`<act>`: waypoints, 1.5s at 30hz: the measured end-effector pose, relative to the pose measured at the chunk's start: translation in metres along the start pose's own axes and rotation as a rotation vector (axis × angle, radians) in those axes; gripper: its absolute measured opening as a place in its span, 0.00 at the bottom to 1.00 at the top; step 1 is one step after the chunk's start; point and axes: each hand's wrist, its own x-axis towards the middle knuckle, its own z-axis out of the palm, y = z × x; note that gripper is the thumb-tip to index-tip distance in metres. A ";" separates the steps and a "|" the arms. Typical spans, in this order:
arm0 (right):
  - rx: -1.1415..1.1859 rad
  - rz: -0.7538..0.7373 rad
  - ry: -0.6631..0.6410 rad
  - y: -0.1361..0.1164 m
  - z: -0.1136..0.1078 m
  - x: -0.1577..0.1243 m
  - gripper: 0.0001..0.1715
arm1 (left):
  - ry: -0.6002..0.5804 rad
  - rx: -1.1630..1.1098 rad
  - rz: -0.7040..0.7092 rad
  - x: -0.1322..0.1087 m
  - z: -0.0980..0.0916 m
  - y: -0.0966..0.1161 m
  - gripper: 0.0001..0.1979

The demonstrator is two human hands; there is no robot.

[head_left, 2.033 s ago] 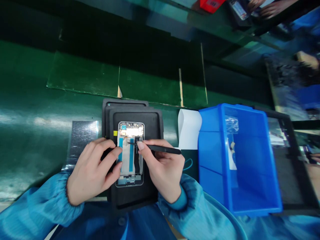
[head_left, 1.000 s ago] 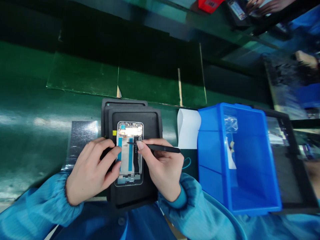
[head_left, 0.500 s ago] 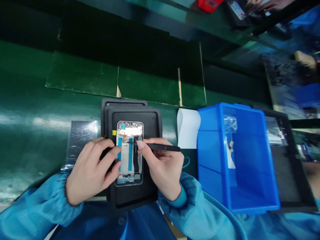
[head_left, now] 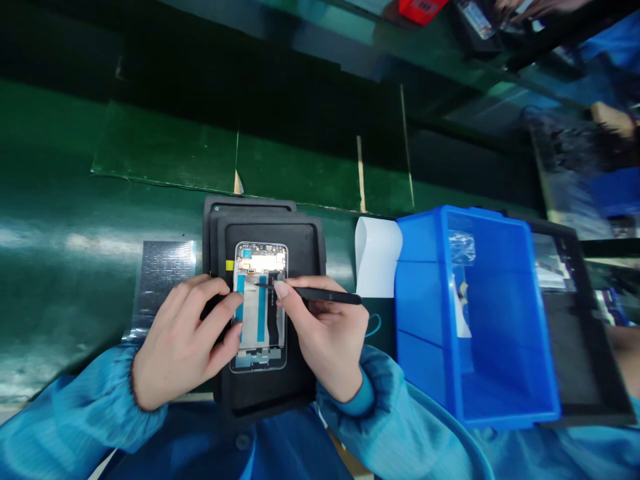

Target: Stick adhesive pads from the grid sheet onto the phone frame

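An opened phone frame (head_left: 260, 307) with blue strips and a circuit board at its top lies in a stack of black trays (head_left: 300, 253) in front of me. My left hand (head_left: 185, 340) steadies the frame's left edge with thumb and fingers. My right hand (head_left: 325, 333) grips black tweezers (head_left: 325, 295) like a pen. Their tip rests on the frame's middle, just below the board.
A blue plastic bin (head_left: 480, 320) holding a clear bag stands right of the trays, with a white sheet (head_left: 377, 257) beside it and a black tray (head_left: 575, 347) behind. A grey patterned sheet (head_left: 163, 273) lies left on the green bench. Another person's hand (head_left: 627, 343) shows at far right.
Both hands stay almost still; the tweezers' tip stays at the same spot on the frame. The view shifts only slightly.
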 end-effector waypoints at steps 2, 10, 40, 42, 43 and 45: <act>-0.008 0.004 0.000 0.000 0.000 0.000 0.05 | -0.001 0.002 0.001 0.000 0.000 0.000 0.16; -0.012 0.003 -0.001 0.001 0.000 0.000 0.06 | -0.001 0.003 0.002 -0.001 0.000 0.000 0.16; -0.022 -0.007 0.009 0.001 0.001 0.000 0.05 | -0.031 0.043 0.006 0.002 -0.003 0.001 0.17; -0.024 -0.011 0.002 0.002 0.001 0.000 0.05 | -0.037 0.053 0.006 0.003 -0.004 0.002 0.18; -0.026 -0.014 0.002 0.002 0.001 0.000 0.05 | -0.042 0.060 0.008 0.003 -0.004 0.002 0.19; -0.028 -0.014 0.002 0.002 0.001 0.000 0.05 | -0.055 0.087 0.014 0.005 -0.005 0.003 0.22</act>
